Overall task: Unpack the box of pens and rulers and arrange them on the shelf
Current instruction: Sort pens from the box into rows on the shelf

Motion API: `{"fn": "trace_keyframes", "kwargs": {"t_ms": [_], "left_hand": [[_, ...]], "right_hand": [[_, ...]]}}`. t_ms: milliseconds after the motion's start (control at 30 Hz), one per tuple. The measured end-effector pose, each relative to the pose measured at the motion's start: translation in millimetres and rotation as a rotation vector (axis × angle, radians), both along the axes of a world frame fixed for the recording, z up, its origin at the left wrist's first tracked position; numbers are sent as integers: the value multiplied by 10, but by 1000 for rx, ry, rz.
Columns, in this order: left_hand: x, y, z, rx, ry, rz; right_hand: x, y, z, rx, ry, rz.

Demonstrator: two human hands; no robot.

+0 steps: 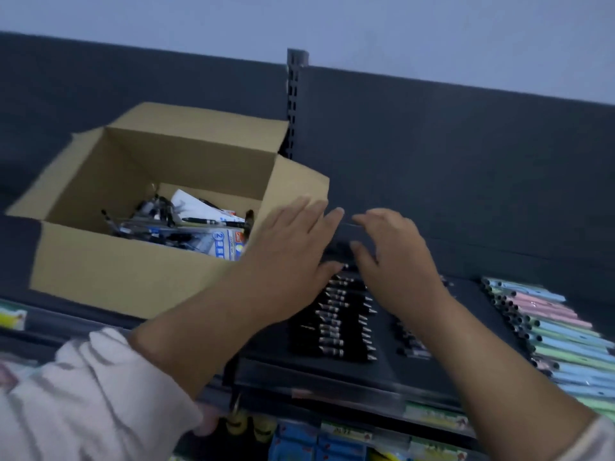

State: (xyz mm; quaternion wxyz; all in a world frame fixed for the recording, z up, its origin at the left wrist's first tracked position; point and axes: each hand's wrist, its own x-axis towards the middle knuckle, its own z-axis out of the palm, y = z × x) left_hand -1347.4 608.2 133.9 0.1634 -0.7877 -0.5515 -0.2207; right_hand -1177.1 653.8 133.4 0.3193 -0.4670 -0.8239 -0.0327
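An open cardboard box (133,271) stands on the dark shelf (432,371) at the left, with loose pens and packets (186,227) inside. Right of the box, black pens (339,321) lie in a row on the shelf. My left hand (293,251) and my right hand (392,254) hover over the far end of that row, fingers spread and curved toward each other. Something dark and thin seems to lie between the fingertips, too blurred to name. A second, smaller row of black pens (411,341) is partly hidden under my right forearm.
Pastel blue, green and pink pens (559,331) are stacked at the shelf's right end. A slotted upright (294,94) rises behind the box against the dark back panel. Below the shelf edge hang blue packets (299,444) and yellow items (239,424).
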Motion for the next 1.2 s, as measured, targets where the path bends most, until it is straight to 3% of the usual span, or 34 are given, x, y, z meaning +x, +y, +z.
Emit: {"fn": "trace_keyframes", "kwargs": {"t_ms": [200, 333, 533, 667, 867, 967, 1067, 1133, 1200], "left_hand": [[-1199, 45, 273, -79, 65, 273], [-1954, 80, 253, -126, 68, 373], [-2685, 254, 117, -227, 84, 319], [-3054, 402, 51, -308, 59, 233], [-3411, 546, -117, -505, -40, 177], [-3430, 631, -169, -575, -209, 138], [-3456, 665, -154, -543, -321, 118], [-3479, 667, -133, -417, -258, 115], [-3539, 668, -123, -194, -104, 105]], "right_hand": [[-913, 19, 307, 13, -179, 75], [-1589, 85, 377, -99, -234, 198], [-2432, 392, 334, -402, -409, 201], [-2825, 617, 180, -501, -460, 130], [-3188, 961, -81, -705, -450, 39], [-3373, 1093, -139, -804, -197, 17], [-3668, 1193, -182, -813, 17, 21], [-3882, 1228, -225, -787, -43, 62], [-4029, 1256, -285, -751, -240, 47]]}}
